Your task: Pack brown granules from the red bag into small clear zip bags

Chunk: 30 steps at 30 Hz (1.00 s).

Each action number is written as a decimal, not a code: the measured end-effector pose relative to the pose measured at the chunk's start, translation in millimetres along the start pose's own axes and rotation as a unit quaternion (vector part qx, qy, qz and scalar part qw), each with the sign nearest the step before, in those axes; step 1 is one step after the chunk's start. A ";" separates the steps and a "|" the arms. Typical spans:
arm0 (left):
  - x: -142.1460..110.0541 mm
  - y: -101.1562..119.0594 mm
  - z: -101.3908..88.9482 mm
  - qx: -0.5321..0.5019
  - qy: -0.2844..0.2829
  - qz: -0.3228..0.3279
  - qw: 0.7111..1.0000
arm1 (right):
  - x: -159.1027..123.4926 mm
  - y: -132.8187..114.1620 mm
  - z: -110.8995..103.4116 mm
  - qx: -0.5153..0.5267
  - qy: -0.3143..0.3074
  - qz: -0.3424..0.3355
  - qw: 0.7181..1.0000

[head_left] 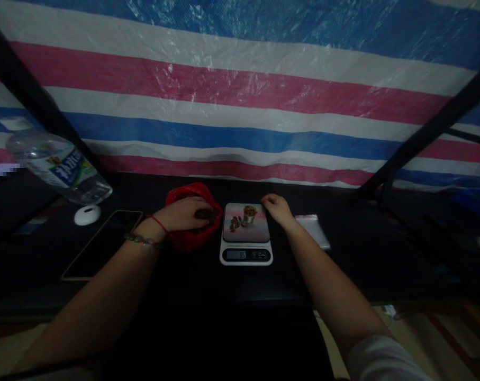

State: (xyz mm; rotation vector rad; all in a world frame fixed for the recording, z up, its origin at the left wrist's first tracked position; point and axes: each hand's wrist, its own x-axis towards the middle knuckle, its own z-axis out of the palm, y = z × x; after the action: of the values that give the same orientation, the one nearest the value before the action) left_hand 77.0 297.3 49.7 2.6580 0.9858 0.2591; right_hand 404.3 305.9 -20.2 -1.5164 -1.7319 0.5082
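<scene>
Scale [245, 255], cup [249, 214] (brown pieces inside)

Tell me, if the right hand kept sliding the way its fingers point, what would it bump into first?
Probably the small metal cup filled with brown pieces on the white kitchen scale; the right hand points left at it, though depth is unclear.

Makeshift packing stall: striped tarp [240, 106] backdrop, dark table [192, 280], digital scale [246, 248], small plastic bags [313, 230]

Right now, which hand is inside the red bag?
The left hand, with bracelets at the wrist, reaches into the red bag. The right hand rests at the scale edge instead.
</scene>
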 end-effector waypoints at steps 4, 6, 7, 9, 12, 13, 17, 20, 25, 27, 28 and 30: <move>1.9 0.0 2.9 0.011 0.000 0.009 1.000 | -0.2 -1.9 0.0 0.000 0.000 0.003 1.000; 2.8 -1.5 3.7 0.014 -0.004 0.008 1.000 | -0.4 -2.6 -0.1 -0.003 0.002 0.003 1.000; 3.2 -2.3 3.8 0.014 -0.004 0.006 1.000 | -0.5 -3.0 -0.2 -0.004 0.002 0.002 1.000; 3.6 -3.9 3.4 0.014 -0.001 0.004 1.000 | -0.8 -3.6 -0.6 -0.006 0.002 -0.001 1.000; 3.7 -6.5 2.5 0.020 0.002 -0.002 1.000 | -1.2 -4.5 -1.2 -0.007 0.003 0.000 1.000; 3.6 -7.3 2.1 0.025 0.004 -0.005 1.000 | -1.2 -4.6 -1.2 -0.006 0.003 0.002 1.000; 2.7 -9.5 -0.6 0.045 0.016 -0.017 0.999 | -0.8 -3.8 -0.7 0.000 0.004 0.003 1.000; 1.9 -9.2 -3.4 0.048 0.034 -0.017 0.998 | -0.2 -2.2 0.1 0.003 0.002 0.003 1.000; 3.2 -2.0 -4.6 0.035 0.049 0.003 0.998 | -0.1 0.8 1.5 0.007 0.005 0.005 1.000; 5.3 4.5 -2.7 0.030 0.069 0.005 0.997 | 0.1 2.1 1.9 0.006 0.004 0.004 1.000; 6.7 8.6 -1.2 0.028 0.081 0.004 0.996 | 0.4 2.7 2.1 0.007 0.003 0.004 1.000; 10.1 18.5 3.1 0.017 0.105 0.003 0.994 | 1.0 3.4 2.4 0.009 0.001 0.003 1.000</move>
State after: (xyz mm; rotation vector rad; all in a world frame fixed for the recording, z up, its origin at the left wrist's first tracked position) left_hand 96.6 289.9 53.6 2.7070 1.0522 0.5367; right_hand 404.8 308.1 -23.9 -1.5092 -1.7184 0.5244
